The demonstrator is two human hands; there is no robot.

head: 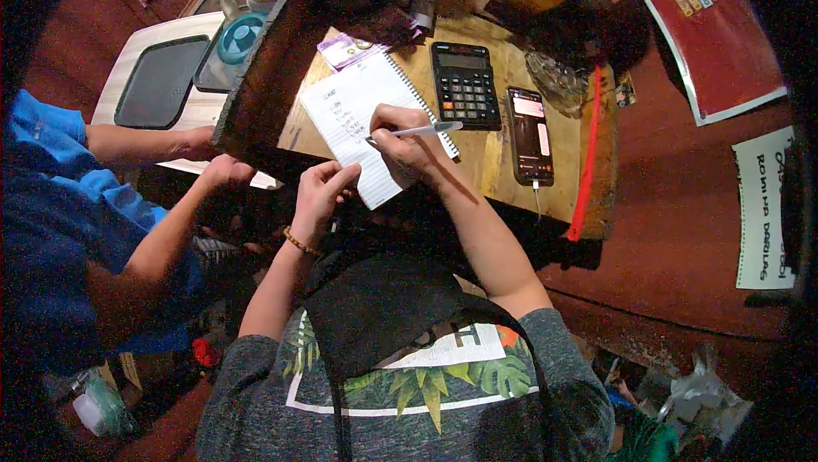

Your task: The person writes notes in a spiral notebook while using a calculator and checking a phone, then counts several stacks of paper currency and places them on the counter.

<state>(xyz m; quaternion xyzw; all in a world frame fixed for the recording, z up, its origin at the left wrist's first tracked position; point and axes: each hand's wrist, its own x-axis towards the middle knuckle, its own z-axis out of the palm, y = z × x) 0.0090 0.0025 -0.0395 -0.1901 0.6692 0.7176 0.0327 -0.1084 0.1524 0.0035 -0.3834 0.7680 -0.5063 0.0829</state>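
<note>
A spiral notebook (332, 110) with ruled pages lies tilted on a wooden table (492, 161), its near corner jutting past the front edge. Handwritten figures run down its page. My right hand (409, 142) grips a pen (428, 130), the tip at the lower end of the column. With thumb and fingers, my left hand (323, 190) pinches the notebook's lower left edge. Right of the notebook sits a black desk calculator (465, 86). Beside that rests a smartphone (530, 136), screen lit and a white charging cable (537, 197) plugged in. A purple banknote (345, 48) and coins lie behind the notebook.
At the left stands a person in a blue shirt (121, 200), arms near a pale board (115, 97) with dark trays (163, 81). A red strip (585, 161) follows the table's right side, near clear plastic (556, 78). A sign (763, 212) bearing writing is at far right.
</note>
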